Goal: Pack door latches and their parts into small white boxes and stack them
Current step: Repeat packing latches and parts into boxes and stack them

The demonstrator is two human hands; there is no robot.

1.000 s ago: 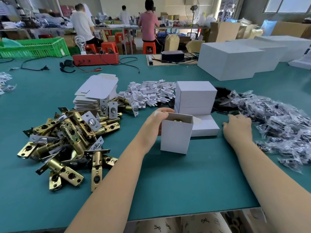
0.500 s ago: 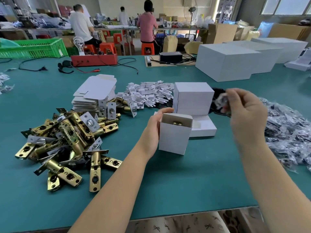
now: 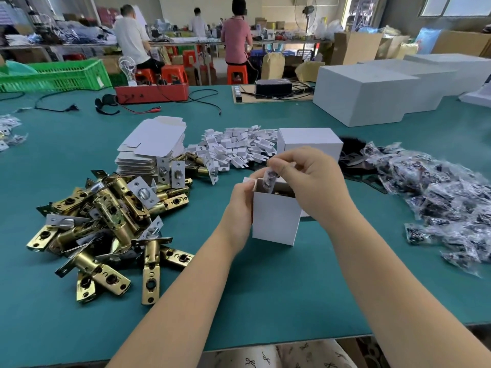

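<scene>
A small white box (image 3: 275, 219) stands upright on the green table with its top open; brass shows inside. My left hand (image 3: 239, 205) grips its left side and flap. My right hand (image 3: 310, 181) pinches a small clear bag of screws (image 3: 269, 179) right over the opening, its lower end dipping into the box. A pile of brass door latches (image 3: 106, 219) lies to the left. Stacked closed white boxes (image 3: 309, 142) stand just behind my hands.
Flat box blanks (image 3: 154, 150) and a heap of white card inserts (image 3: 236, 150) lie behind the latches. Many bagged screw packs (image 3: 441, 197) cover the right side. Large white cartons (image 3: 366, 96) stand at the back right. People work at far benches.
My right hand went from the bag pile on the right, lifted one screw bag, and brought it left over the open box. The left hand stayed on the box.
</scene>
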